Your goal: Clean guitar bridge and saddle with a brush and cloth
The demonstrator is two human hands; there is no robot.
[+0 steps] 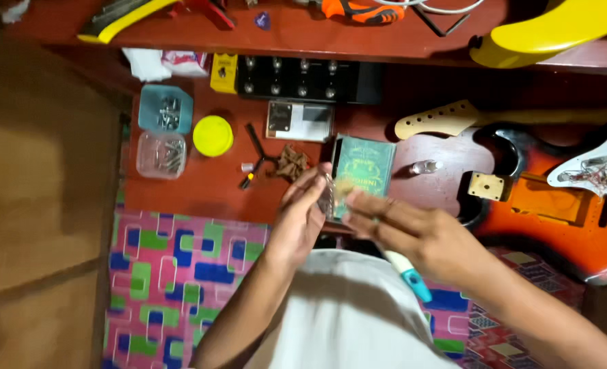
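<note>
Clear plastic packet (328, 196), small, held at the middle of the frame between both hands, just in front of a green box (365, 166) that lies on the red worktop (208, 191).

Left hand (302, 215): fingers closed on the packet's left edge, pinching it from the side.

Right hand (413, 232): fingers stretched leftward toward the packet, tips at its right edge; whether they pinch it or only touch cannot be told, as the picture is blurred there. A white and blue pen-like tool (407, 273) shows under this hand.

Relation: the packet's long axis runs up-down in the frame; it lies left of the right hand and right of the left hand, the left being nearer and carrying it.

Nearby: a yellow round lid (212, 135) at upper left, and an orange-and-black guitar body (556, 205) at right.
</note>
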